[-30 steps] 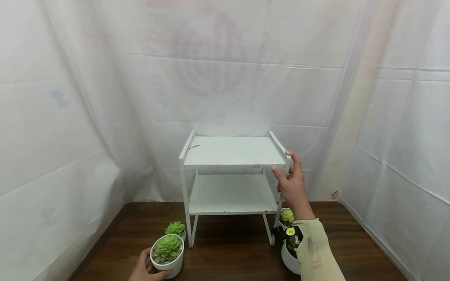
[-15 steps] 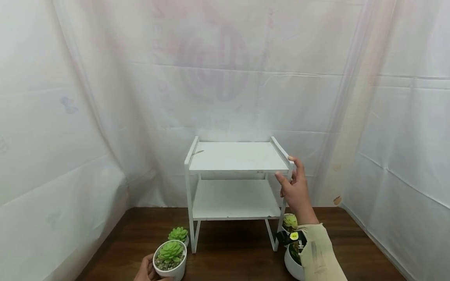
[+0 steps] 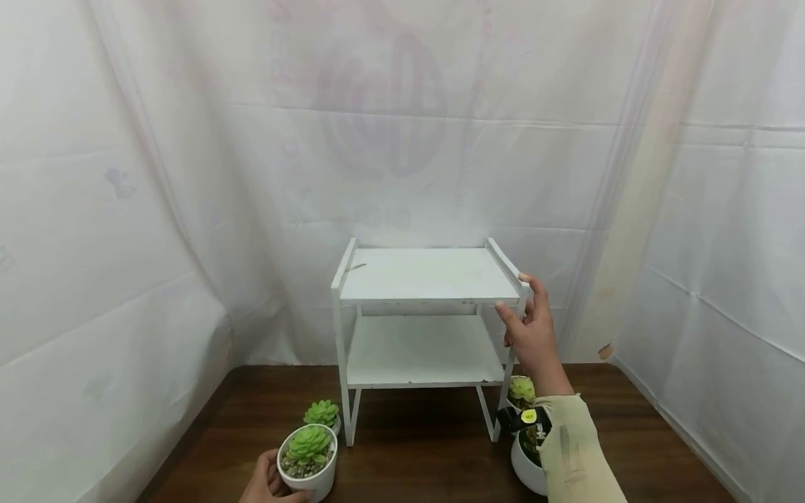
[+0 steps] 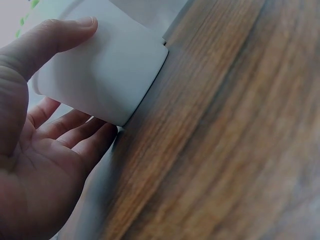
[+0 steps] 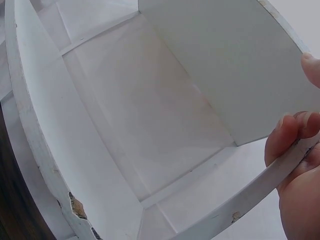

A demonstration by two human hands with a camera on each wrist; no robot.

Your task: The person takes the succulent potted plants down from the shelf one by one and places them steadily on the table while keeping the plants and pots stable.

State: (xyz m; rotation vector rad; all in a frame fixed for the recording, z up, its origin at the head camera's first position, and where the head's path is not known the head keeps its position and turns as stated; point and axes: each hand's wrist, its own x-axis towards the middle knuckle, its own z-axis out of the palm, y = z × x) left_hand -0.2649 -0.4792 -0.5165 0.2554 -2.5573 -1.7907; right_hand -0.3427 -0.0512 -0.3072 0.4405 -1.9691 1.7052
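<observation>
My left hand (image 3: 270, 482) holds a white pot with a green succulent (image 3: 308, 447) at the front left of the table. In the left wrist view its thumb lies along one side of the pot (image 4: 107, 65) and the fingers curl at the other, with the pot's base right at the wood. A white two-tier shelf (image 3: 428, 272) stands in the middle. My right hand (image 3: 531, 335) grips its front right post just under the top tier. In the right wrist view, fingers (image 5: 282, 137) wrap around that post (image 5: 220, 220), while the thumb is near the top board's edge.
A smaller potted succulent (image 3: 322, 412) stands behind the held one, near the shelf's left leg. Two more potted plants stand at the right, one a yellow-green succulent (image 3: 520, 391), the nearer white pot (image 3: 528, 469) partly hidden by my sleeve. White sheeting (image 3: 402, 140) surrounds the brown table.
The head view has shifted slightly, so everything sits a little further right in the picture. Both hands keep their holds, on the succulent pot and on the shelf post.
</observation>
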